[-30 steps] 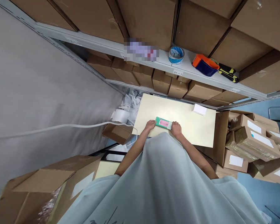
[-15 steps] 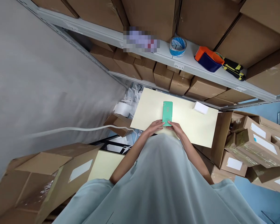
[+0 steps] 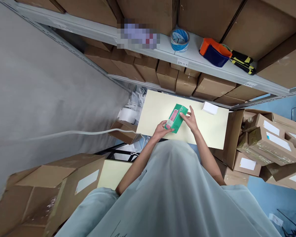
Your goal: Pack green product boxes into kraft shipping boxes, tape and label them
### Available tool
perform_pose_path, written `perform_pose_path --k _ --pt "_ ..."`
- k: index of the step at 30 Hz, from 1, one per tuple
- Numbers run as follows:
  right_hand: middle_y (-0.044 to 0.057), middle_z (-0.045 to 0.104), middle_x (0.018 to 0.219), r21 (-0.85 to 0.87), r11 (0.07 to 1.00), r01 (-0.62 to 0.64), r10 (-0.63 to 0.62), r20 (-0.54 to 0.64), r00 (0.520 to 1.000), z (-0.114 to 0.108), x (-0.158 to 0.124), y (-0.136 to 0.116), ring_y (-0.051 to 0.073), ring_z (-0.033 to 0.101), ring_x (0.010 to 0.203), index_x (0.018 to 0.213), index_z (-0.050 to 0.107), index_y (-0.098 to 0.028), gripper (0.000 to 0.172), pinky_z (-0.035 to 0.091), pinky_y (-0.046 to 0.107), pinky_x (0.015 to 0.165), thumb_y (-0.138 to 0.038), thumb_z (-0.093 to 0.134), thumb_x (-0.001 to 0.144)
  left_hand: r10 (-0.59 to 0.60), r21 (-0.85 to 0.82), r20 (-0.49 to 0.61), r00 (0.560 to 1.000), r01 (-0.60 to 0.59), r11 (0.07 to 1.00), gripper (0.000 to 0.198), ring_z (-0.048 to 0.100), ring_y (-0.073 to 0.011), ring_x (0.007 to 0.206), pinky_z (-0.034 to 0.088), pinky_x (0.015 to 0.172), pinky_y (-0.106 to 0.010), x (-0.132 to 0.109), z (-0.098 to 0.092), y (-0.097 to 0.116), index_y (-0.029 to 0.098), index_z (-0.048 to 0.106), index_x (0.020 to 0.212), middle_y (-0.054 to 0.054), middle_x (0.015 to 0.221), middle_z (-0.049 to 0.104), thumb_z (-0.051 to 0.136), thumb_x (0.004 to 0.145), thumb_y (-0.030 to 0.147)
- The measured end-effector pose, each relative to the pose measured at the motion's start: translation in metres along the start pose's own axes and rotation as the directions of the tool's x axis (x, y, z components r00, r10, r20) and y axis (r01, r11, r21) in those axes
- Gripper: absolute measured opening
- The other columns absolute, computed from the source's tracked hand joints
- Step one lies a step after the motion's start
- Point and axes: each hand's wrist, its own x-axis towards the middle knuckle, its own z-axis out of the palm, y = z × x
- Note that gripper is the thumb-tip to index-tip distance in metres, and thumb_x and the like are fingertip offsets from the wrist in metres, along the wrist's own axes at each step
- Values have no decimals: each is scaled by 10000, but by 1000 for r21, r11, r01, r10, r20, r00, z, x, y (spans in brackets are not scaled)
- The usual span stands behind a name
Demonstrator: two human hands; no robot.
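Note:
A small green box (image 3: 177,124) is tilted up above the pale table, showing a side with a pink item pictured or set in it and a whitish label. My left hand (image 3: 160,130) grips its lower left end, thumb along the bottom edge. At the upper right edge, my right hand (image 3: 191,121) has its thumb against the box, index finger raised and the other fingers partly hidden. To the right of my hands, a small white box (image 3: 210,108) lies at the table's back edge.
Above the table (image 3: 153,102), a shelf holds a blue tape roll (image 3: 180,40), an orange and navy tape dispenser (image 3: 215,52) and yellow-black cutters (image 3: 242,62). Cartons (image 3: 273,141) pile up at the right. An open carton (image 3: 71,184) stands at lower left; a white cable (image 3: 88,132) crosses the left side.
The green box has been lifted from the table, tilted and turned to a side showing pink. My right hand has moved up to its upper right edge.

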Motion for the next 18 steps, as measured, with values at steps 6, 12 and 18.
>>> perform_pose_path --k 6,12,18 --pt "96 789 1179 -255 966 -42 13 -114 993 7 18 -19 301 752 1130 1364 663 -222 846 615 457 1046 -748 848 727 107 53 -64 992 -104 993 847 729 -281 1199 584 1085 -440 -2 10 -3 219 674 1231 -104 1340 760 1060 521 474" --pt "45 759 1166 -56 998 1 -5 -81 997 5 12 -26 221 727 931 1249 660 -253 733 642 375 851 -698 840 694 -44 -333 178 983 102 937 708 774 -271 1201 633 1062 -452 -19 -9 3 221 696 1232 -111 1340 777 1003 687 551" --pt "44 774 1167 97 995 30 -40 102 994 -1 1 -37 233 725 1035 1249 657 -257 679 625 351 840 -626 878 724 -75 -387 415 907 250 888 717 800 -306 1202 652 1066 -446 -31 -26 6 199 765 1309 -159 1338 807 1040 696 449"
